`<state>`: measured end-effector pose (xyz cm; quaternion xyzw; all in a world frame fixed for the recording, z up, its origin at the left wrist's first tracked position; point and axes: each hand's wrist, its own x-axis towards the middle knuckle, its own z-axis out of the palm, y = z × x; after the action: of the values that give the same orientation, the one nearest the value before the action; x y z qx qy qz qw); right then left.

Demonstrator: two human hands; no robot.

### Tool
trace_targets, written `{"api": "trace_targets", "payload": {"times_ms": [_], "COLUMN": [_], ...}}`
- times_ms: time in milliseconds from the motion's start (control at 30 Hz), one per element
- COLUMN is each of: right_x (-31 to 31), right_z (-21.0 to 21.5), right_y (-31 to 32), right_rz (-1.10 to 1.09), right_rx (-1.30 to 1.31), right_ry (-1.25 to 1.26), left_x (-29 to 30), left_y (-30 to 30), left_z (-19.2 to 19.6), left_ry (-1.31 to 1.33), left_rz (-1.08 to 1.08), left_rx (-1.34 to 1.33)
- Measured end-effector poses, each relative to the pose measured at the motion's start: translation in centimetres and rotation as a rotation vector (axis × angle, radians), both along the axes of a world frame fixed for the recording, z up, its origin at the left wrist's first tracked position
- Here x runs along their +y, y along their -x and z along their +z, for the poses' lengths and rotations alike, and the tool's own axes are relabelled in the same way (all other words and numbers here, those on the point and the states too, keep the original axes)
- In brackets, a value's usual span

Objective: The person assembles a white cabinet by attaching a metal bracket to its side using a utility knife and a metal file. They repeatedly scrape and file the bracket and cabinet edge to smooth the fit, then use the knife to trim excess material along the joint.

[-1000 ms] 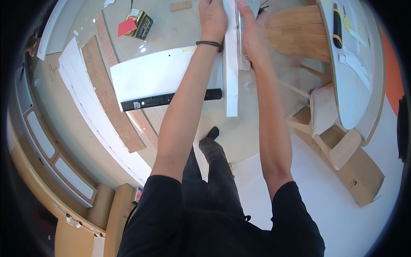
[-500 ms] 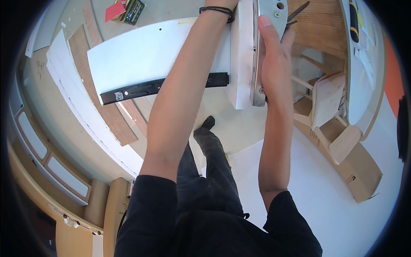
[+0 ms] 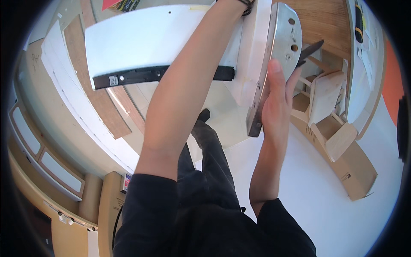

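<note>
My right hand (image 3: 276,105) is wrapped round a silver metal plate (image 3: 284,38) with a rounded edge, holes and a straight flange. The thumb lies on its face. A dark pointed blade-like thing (image 3: 312,50) sticks out past the plate's far right side; the fingers' hold on it is hidden. Against the plate's left stands a white board edge (image 3: 253,64). My left forearm crosses a curved white panel (image 3: 128,38), and the left hand is beyond the top edge. A black slide rail (image 3: 141,75) runs along the panel's near edge.
Long wooden strips (image 3: 83,64) and white strips (image 3: 64,77) lie to the left. At the right stand a small wooden chair (image 3: 327,96), a cardboard box (image 3: 355,171) and a table (image 3: 364,85) with a black-and-yellow tool (image 3: 358,25). A cabinet (image 3: 47,158) is at the lower left.
The metal plate and my right hand have come nearer and tilted, so more of the plate's holes show. The white panel has shifted up in view. My left hand is further out of the picture.
</note>
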<state>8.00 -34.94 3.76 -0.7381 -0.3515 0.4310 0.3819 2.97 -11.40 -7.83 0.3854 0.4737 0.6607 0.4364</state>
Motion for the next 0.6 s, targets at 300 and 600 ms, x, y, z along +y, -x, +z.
{"api": "trace_targets", "payload": {"times_ms": [300, 600], "right_x": [-9.1, 12.2], "right_z": [-0.7, -2.5], "right_y": [-0.2, -4.4], "right_rz": [-0.202, 0.054], "right_rx": [0.230, -0.050], "right_ry": [0.161, -0.224], "left_x": [0.0, 3.9], "left_y": [0.0, 1.7], "left_z": [-0.6, -1.8], "left_ry": [-0.007, 0.219], "left_rz": [-0.014, -0.454], "left_rx": [-0.004, -0.098]}}
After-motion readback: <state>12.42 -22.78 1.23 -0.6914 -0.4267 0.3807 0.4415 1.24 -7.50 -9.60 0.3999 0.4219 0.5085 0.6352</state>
